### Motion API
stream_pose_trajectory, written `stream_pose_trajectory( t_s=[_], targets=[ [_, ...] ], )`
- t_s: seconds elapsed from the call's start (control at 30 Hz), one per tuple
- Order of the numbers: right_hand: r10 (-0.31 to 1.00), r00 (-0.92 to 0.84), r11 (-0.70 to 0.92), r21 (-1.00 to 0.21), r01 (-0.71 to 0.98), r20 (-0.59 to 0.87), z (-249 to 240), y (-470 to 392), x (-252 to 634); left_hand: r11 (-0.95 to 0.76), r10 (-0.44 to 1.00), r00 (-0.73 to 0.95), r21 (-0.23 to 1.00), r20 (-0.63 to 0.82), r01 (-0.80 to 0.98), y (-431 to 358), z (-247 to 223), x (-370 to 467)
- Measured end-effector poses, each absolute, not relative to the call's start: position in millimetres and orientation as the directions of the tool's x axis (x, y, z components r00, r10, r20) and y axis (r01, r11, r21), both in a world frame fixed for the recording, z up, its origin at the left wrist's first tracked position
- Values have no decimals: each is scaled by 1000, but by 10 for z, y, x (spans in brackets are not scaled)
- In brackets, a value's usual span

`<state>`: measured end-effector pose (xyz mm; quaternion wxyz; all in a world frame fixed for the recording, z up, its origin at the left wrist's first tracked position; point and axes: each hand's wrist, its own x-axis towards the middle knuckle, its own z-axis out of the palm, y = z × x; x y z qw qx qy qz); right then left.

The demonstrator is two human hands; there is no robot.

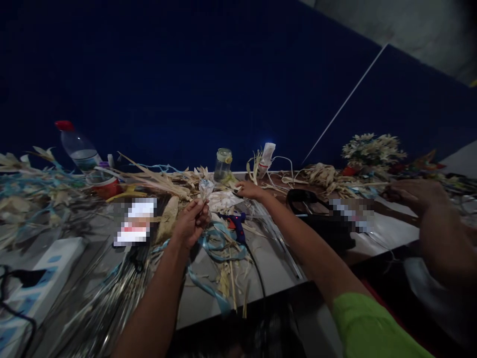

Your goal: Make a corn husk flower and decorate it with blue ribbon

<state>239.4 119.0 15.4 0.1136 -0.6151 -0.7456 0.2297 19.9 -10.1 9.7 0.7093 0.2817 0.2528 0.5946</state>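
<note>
My left hand (193, 221) is closed around the base of a small pale flower-like piece (206, 189), which points up from the fingertips. Farther right, my right hand (249, 190) reaches over the pale husk scraps at the back of the table, its fingers bent; what they touch is too small to make out. Between and below the hands lies a blue glue gun (237, 226) with an orange-red part, its black cord running toward the front edge. Light-blue ribbon (219, 243) curls beside it. A patterned white sheet (223, 200) lies just beyond.
A jar (222, 164), a bottle with red cap (80, 149) and a red bowl (106, 185) stand behind. A power strip (40, 293) and thin wires (108, 293) lie left. Another person's arm (439, 233) is at right, near a black headband-like object (307, 199).
</note>
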Motion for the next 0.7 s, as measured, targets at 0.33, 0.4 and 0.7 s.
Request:
stream_pose_trajectory(
  t_s=[0.33, 0.4, 0.7],
  targets=[
    [907, -416, 33, -975, 221, -64, 441, 329, 2641, 164, 976, 218, 745, -25, -647, -103, 76, 195],
    [868, -482, -11, -976, 218, -117, 511, 131, 2649, 175, 971, 235, 761, -31, -624, -104, 87, 191],
    [879, -459, 27, -950, 311, -126, 560, -128, 2748, 180, 974, 216, 807, -67, -563, -138, 156, 147]
  ],
)
